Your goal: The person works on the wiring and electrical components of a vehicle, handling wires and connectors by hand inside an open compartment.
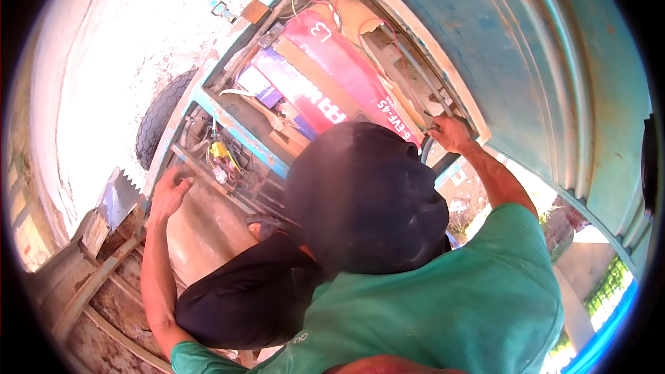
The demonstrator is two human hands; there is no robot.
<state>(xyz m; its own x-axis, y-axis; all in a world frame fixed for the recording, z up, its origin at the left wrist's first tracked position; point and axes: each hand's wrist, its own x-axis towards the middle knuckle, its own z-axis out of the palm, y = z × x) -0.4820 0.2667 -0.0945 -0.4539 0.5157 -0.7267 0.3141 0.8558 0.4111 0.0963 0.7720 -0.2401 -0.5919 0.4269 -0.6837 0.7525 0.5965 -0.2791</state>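
Observation:
My right hand [451, 133] is closed at the right corner of the open compartment, its fingertips by thin wires [420, 125]; what they pinch is too small to make out. My left hand [168, 192] holds nothing, its fingers loosely bent and apart beside the compartment's left edge. Red battery-like blocks [305, 97] with white print lie in the compartment, with brown cardboard [315, 69] between them. Near my left hand, loose wiring with a yellow connector [222, 151] fills a smaller bay. My raised knee [367, 201], in dark trousers, hides the near part of the compartment.
A worn turquoise metal frame [242, 131] surrounds the bays. A large turquoise panel [512, 48] rises at right. A black tyre [161, 118] stands beyond the frame's left side. A toothed saw-like blade [119, 197] and rusty slatted metal [104, 284] lie at left.

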